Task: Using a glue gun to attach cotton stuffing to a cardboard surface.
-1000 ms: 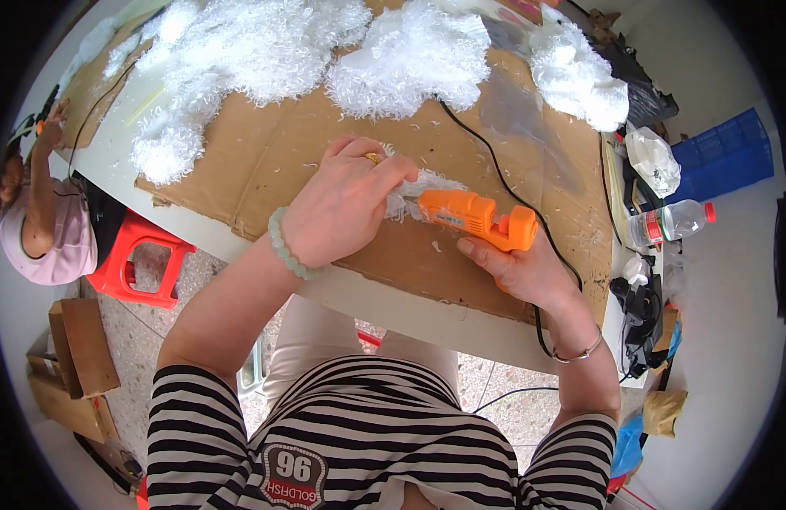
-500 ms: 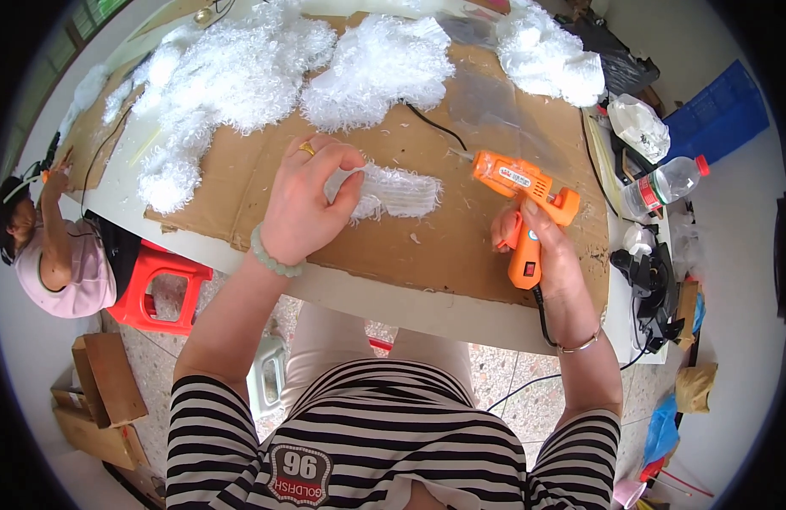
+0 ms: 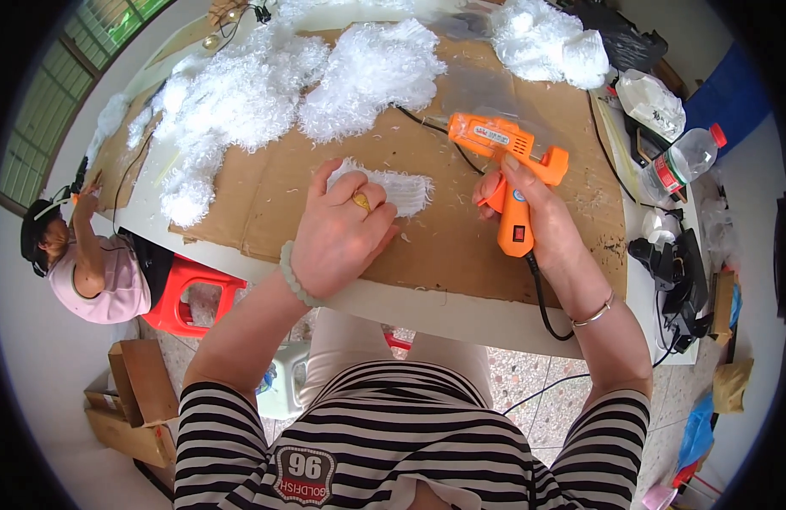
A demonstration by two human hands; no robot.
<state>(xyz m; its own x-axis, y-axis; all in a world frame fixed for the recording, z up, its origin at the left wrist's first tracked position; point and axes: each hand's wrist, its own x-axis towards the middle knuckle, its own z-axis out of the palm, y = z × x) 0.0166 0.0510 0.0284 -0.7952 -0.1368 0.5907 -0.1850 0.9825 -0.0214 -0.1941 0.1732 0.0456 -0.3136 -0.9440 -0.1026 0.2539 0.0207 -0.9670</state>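
Observation:
My right hand [image 3: 537, 204] is wrapped round the handle of an orange hot glue gun [image 3: 495, 136], its fingers at the trigger. The gun is held above the cardboard with its nose toward the left and a black cord hanging from the handle. My left hand [image 3: 342, 225] hovers over the near left part of a small white fringed fabric strip [image 3: 405, 191], fingers loosely bent and apart. I see nothing held in it, though the palm side is hidden. The ribbed strip lies flat on the brown cardboard [image 3: 325, 183], its left end partly behind my fingers.
Heaps of white fringed material [image 3: 248, 93] fill the far side. A clear bottle [image 3: 682, 161] with a red cap lies at the right edge, near a black device [image 3: 678, 280]. A black cord [image 3: 427, 121] crosses the cardboard. Another person [image 3: 95, 263] sits at the far left.
My left hand has moved right and nearer to me, turning so its back shows more. The glue gun has shifted slightly left and up, still in my right hand. The whole view has shifted a little.

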